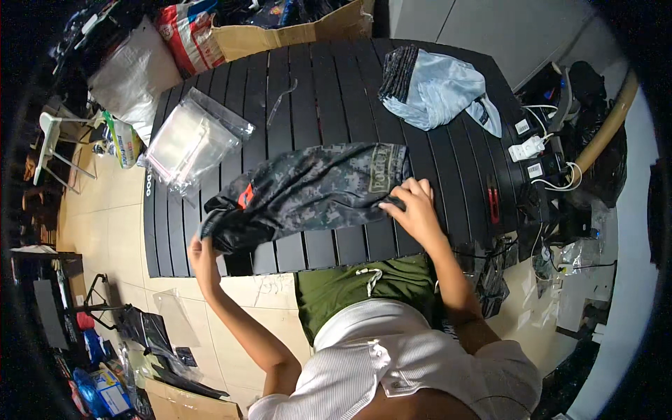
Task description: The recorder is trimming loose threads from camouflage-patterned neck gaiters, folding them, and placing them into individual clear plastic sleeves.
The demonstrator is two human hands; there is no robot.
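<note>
A dark grey camouflage garment [315,183], folded into a long strip, stretches across the near part of the black slatted table [336,87]. It has an orange patch near its left end and a printed panel at its right end. Bunched fabric at the left end is pinched by my left hand [203,262], just past the table's left front edge. My right hand [414,210] grips the garment's lower right corner, thumb and fingers closed on the cloth. Exactly which garment it is, I cannot tell.
Clear plastic bags [192,143] lie in a stack at the table's left. Folded light blue jeans [441,87] rest at the far right. Red-handled snips [493,203] and a white power adapter [526,148] with cables are along the right edge. A cardboard box [294,31] stands behind the table.
</note>
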